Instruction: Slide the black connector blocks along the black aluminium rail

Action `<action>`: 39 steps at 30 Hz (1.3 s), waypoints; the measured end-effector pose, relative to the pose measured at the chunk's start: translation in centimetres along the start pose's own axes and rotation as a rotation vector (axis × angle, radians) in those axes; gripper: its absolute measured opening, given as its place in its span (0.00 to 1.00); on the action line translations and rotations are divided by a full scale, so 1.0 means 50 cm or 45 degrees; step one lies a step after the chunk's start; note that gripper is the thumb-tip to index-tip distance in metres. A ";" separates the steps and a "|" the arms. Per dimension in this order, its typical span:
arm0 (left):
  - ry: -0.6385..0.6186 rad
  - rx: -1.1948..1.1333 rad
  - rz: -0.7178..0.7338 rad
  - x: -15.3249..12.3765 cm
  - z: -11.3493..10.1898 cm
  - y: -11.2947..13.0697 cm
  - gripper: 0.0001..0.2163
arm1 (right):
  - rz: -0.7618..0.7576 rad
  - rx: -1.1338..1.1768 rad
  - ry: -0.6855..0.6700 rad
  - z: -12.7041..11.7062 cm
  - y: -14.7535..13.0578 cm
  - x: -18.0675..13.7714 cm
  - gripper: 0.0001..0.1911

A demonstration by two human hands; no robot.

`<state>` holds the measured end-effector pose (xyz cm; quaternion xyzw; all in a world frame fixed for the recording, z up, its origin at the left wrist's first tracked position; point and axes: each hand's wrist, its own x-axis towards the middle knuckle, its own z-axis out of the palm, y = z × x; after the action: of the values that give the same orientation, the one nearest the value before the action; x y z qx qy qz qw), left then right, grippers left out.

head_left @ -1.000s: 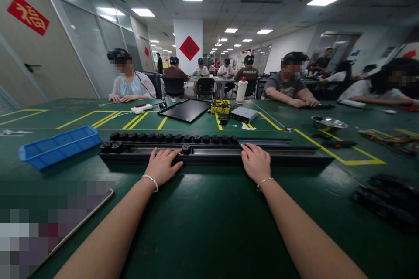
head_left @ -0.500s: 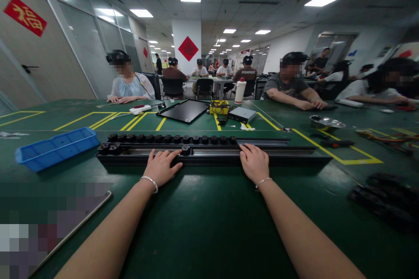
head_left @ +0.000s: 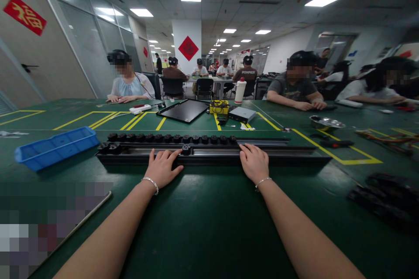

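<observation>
A long black rail (head_left: 294,153) lies across the green table in front of me. A row of several small black round parts (head_left: 170,138) sits along its far edge, from the left end to the middle. My left hand (head_left: 162,166) rests flat on the rail's near edge, fingers stretched out, close to one small black part (head_left: 186,149) in the rail's channel. My right hand (head_left: 254,162) lies on the rail farther right, fingers laid over its near edge. Neither hand holds anything loose. Each wrist wears a thin bracelet.
A blue plastic bin (head_left: 54,147) stands left of the rail. A black tablet (head_left: 184,110), yellow box (head_left: 220,107) and grey box (head_left: 242,114) lie beyond. A metal dish (head_left: 327,122) and black parts (head_left: 386,198) are at right. Several other people sit at the tables behind.
My hands stay on the rail, barely shifted. The person in the grey shirt across the table has leaned to the right.
</observation>
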<state>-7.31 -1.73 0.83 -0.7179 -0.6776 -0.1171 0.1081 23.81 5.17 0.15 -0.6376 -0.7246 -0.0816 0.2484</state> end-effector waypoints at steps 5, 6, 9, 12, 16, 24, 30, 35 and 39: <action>0.082 -0.099 0.060 -0.003 0.008 0.004 0.23 | 0.001 -0.001 -0.006 0.000 0.001 0.000 0.21; 0.088 -0.115 0.089 -0.003 0.009 0.005 0.23 | 0.000 0.002 -0.009 0.000 0.001 0.001 0.21; 0.071 -0.146 0.141 -0.003 0.007 0.006 0.23 | -0.001 0.011 -0.002 0.002 0.001 0.001 0.21; 0.045 -0.159 0.137 -0.002 0.005 0.006 0.23 | -0.006 0.016 0.020 0.005 0.002 0.000 0.21; 0.027 -0.158 0.128 -0.002 0.002 0.007 0.23 | -0.008 0.001 0.042 0.007 0.002 0.000 0.21; 0.002 -0.159 0.128 0.000 -0.001 0.012 0.25 | -0.007 -0.002 0.010 -0.001 0.001 0.000 0.21; 0.006 -0.166 0.128 0.000 0.000 0.011 0.25 | 0.002 0.041 0.002 -0.001 0.001 0.000 0.22; -0.013 -0.150 0.124 0.000 -0.003 0.012 0.25 | 0.002 0.047 -0.007 -0.003 0.001 0.000 0.22; -0.024 -0.145 0.120 0.001 -0.005 0.013 0.24 | -0.008 0.032 0.012 -0.002 0.001 -0.001 0.22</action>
<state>-6.64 -1.81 1.07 -0.7550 -0.6364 -0.1436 0.0661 23.87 5.11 0.23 -0.6318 -0.7264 -0.0765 0.2595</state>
